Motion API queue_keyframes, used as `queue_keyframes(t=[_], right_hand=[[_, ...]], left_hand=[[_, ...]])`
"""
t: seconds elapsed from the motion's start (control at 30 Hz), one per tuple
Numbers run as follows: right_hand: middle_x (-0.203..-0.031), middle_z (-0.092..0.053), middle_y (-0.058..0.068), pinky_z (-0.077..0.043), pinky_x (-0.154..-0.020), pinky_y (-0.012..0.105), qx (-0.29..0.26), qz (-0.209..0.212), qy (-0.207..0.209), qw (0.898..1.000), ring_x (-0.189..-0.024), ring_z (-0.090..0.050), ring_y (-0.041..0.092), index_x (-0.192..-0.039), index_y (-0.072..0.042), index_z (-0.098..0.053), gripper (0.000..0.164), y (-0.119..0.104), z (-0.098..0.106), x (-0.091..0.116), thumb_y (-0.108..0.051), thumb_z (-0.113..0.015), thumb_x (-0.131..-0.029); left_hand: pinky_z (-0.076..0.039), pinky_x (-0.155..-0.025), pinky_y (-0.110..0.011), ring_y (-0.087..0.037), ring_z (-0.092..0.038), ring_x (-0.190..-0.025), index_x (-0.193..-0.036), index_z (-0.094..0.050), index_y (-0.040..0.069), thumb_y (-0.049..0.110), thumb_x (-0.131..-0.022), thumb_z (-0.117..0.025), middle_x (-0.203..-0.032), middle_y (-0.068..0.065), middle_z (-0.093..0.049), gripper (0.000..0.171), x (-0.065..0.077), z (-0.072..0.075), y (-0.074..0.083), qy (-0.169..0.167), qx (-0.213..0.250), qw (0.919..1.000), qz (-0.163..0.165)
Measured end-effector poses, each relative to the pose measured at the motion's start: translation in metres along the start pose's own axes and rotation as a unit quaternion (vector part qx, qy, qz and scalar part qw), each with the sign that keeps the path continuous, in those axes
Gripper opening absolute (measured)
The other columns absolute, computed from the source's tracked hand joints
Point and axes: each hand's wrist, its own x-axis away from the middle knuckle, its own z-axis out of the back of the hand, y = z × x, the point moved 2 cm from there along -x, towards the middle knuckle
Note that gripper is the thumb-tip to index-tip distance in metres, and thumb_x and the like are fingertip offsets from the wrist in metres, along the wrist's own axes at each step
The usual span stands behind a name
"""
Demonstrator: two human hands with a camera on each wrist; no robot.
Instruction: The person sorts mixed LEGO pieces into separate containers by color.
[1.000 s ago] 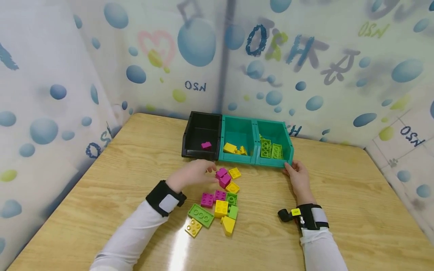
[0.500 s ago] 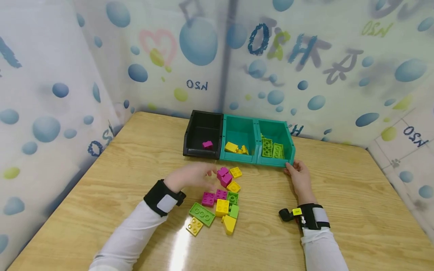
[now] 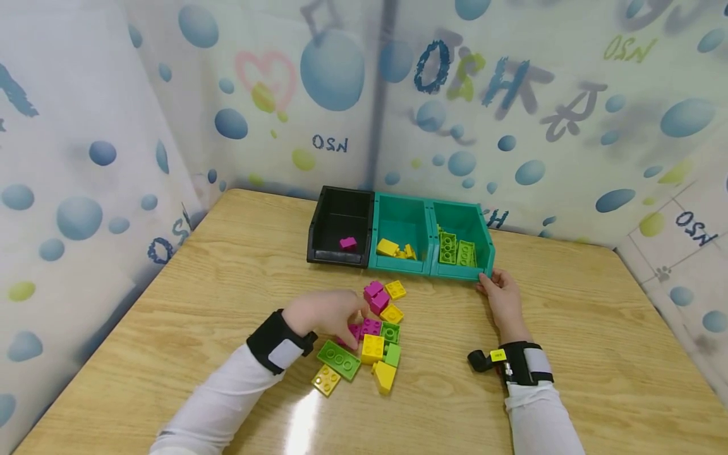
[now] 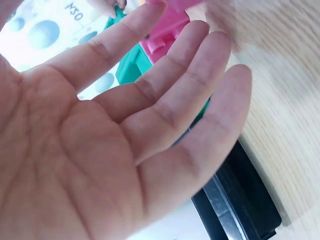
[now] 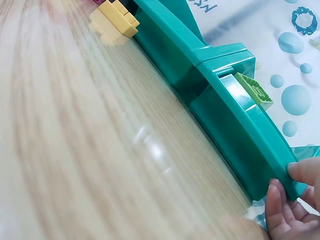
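My left hand [image 3: 327, 313] hovers over the loose bricks, its fingers loosely bent and spread. Its thumb partly covers a magenta brick [image 3: 344, 340]; another magenta brick [image 3: 371, 327] lies beside that one. In the left wrist view, the left hand [image 4: 125, 120] shows its palm, with magenta bricks [image 4: 167, 32] past the fingertips. At the right, my right hand [image 3: 503, 300] pinches the front corner of the right teal bin [image 3: 457, 273]. The right wrist view shows thumb and fingers of the right hand [image 5: 295, 200] on either side of the bin's rim.
A black bin [image 3: 338, 258] holding one magenta brick adjoins a middle teal bin [image 3: 398, 265] with yellow pieces. Green bricks [image 3: 448, 248] lie in the right teal bin. Loose on the table are a long green brick [image 3: 339, 360], yellow bricks [image 3: 373, 349] and stacked magenta bricks [image 3: 376, 297].
My left hand has moved down and toward me, from beside the stacked magenta bricks to over the lower magenta brick. The right hand keeps its grip on the bin corner.
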Motion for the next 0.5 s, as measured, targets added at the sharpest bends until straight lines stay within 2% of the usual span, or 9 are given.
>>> queue_keyframes(t=[0.1, 0.2, 0.33, 0.5], right_hand=[[-0.1, -0.049, 0.003, -0.047, -0.071, 0.008, 0.001, 0.002, 0.001, 1.0, -0.072, -0.055, -0.009, -0.129, 0.007, -0.043, 0.036, 0.0005, -0.0002, -0.0007, -0.013, -0.047, -0.099], [-0.101, -0.049, 0.003, -0.047, -0.071, 0.008, 0.003, 0.003, 0.002, 1.0, -0.071, -0.055, -0.01, -0.128, 0.007, -0.043, 0.036, 0.0007, -0.0004, -0.0009, -0.013, -0.047, -0.099], [-0.102, -0.048, 0.004, -0.047, -0.072, 0.008, 0.003, 0.001, 0.0, 1.0, -0.072, -0.055, -0.009, -0.128, 0.007, -0.043, 0.036, -0.0002, -0.0003, -0.0001, -0.014, -0.047, -0.099], [-0.104, -0.048, 0.005, -0.047, -0.073, 0.008, 0.004, 0.0, -0.003, 1.0, -0.074, -0.055, -0.009, -0.129, 0.007, -0.042, 0.038, -0.0013, -0.0001, 0.0012, -0.015, -0.047, -0.099]], left_hand=[[-0.047, -0.079, -0.03, -0.015, -0.051, -0.083, -0.11, -0.063, 0.013, 0.027, -0.072, -0.083, -0.091, 0.0, -0.059, 0.046, -0.0002, -0.002, 0.0027, 0.004, -0.012, 0.9999, -0.009], [-0.047, -0.077, -0.029, -0.015, -0.051, -0.081, -0.109, -0.064, 0.012, 0.021, -0.074, -0.082, -0.089, 0.001, -0.059, 0.04, -0.0016, -0.0033, 0.0038, 0.01, -0.015, 0.9998, -0.01], [-0.046, -0.074, -0.026, -0.014, -0.051, -0.079, -0.114, -0.064, 0.013, 0.015, -0.079, -0.077, -0.085, 0.004, -0.058, 0.038, -0.0049, -0.0053, 0.0027, 0.017, -0.023, 0.9995, -0.012], [-0.045, -0.076, -0.027, -0.014, -0.05, -0.081, -0.119, -0.063, 0.014, 0.016, -0.08, -0.076, -0.086, 0.005, -0.057, 0.041, -0.0057, -0.0066, 0.0039, 0.021, -0.037, 0.999, -0.01]])
